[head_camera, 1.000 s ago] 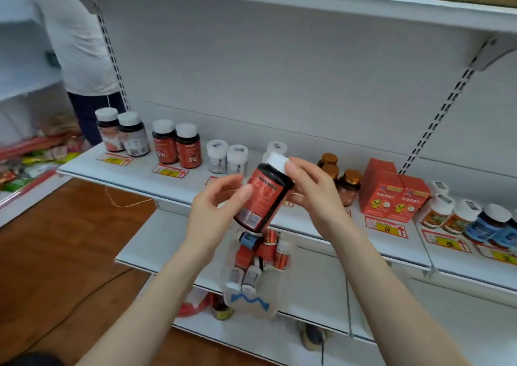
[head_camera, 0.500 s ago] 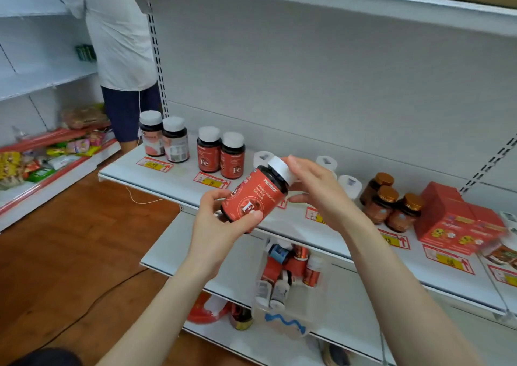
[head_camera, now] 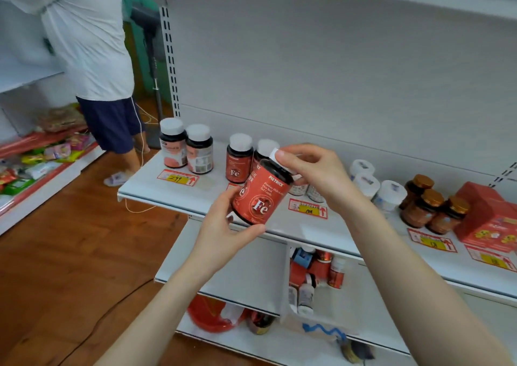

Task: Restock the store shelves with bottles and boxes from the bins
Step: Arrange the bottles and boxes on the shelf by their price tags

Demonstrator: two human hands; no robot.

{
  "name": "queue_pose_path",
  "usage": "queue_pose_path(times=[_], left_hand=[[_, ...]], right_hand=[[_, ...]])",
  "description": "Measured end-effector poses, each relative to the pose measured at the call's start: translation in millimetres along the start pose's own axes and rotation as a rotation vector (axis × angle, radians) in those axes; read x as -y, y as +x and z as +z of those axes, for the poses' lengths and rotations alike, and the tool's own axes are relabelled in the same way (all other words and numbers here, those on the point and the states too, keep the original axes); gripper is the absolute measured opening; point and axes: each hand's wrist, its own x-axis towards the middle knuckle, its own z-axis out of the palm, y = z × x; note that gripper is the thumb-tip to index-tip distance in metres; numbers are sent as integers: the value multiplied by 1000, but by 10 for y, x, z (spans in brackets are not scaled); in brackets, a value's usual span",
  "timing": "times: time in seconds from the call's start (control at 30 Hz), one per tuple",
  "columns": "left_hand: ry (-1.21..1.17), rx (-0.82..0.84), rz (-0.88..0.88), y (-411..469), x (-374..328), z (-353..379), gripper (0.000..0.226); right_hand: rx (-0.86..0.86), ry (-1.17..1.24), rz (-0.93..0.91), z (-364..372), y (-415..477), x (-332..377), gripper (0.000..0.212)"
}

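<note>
At the far left another person [head_camera: 89, 44] in a white shirt stands at the neighbouring shelving, above a low rack of crinkly snack packets [head_camera: 42, 167]; neither is my concern.

My shelf [head_camera: 140, 189] is a white painted metal deck with a lip along its near edge. Stock stands on it in pairs behind paper price tags. At the left end are two dark bottles with pink labels [head_camera: 199, 153]. Next come the two red Fe bottles [head_camera: 238, 160], upright, white-capped, with their labels facing the aisle. I judge that this pair marks the slot I am filling.

My left hand [head_camera: 223, 234] cups the base of the held Fe bottle [head_camera: 261, 195], thumb under it and fingers curled up its left side. The bottle hangs tilted in the air over the shelf's near edge, just in front of the matching pair, its cap leaning to the far right. It is a round, dark, glossy jar wrapped in a smooth red label. I would guess it is slippery, hence the two hands. My right hand [head_camera: 316, 170] pinches the white cap from above, a hold that lets me turn the label forward before setting the bottle down.

Further right stand small white bottles [head_camera: 363, 175], squat amber bottles [head_camera: 428, 206] with coppery lids, and matt red cardboard boxes [head_camera: 492, 220]. On the shelf below, a clear bin [head_camera: 321, 329] holds more bottles in a jumble.
</note>
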Motion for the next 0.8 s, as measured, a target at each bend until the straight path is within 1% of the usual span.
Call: queue_pose_path(times=[0.1,0.2,0.3,0.37,0.43,0.57,0.63,0.7,0.8], left_hand=[[251,-33,47,93,185,-144,68],[471,-85,26,217,391,-220,65],[716,-58,0,331,553,-199,62],[831,3,-27,414,682,-124,62],[925,48,-64,479,765,-47,68],[1026,124,-110,538,899,18,81],[1058,166,-130,536,927,12,88],[1074,184,-137,538,937,2,89],[1084,200,-154,567,939,-3,89]], right_hand=[[3,-44,-35,140,145,59,17],[-24,-92,-78,242,331,114,15],[-64,-117,-128,276,512,182,11],[-84,-109,-154,273,636,230,14],[-120,-87,-190,272,770,276,19],[-194,-102,-316,278,1084,353,26],[-201,-141,-355,297,1285,357,29],[-189,-199,-350,328,1494,326,31],[-160,-290,-293,391,1769,214,35]])
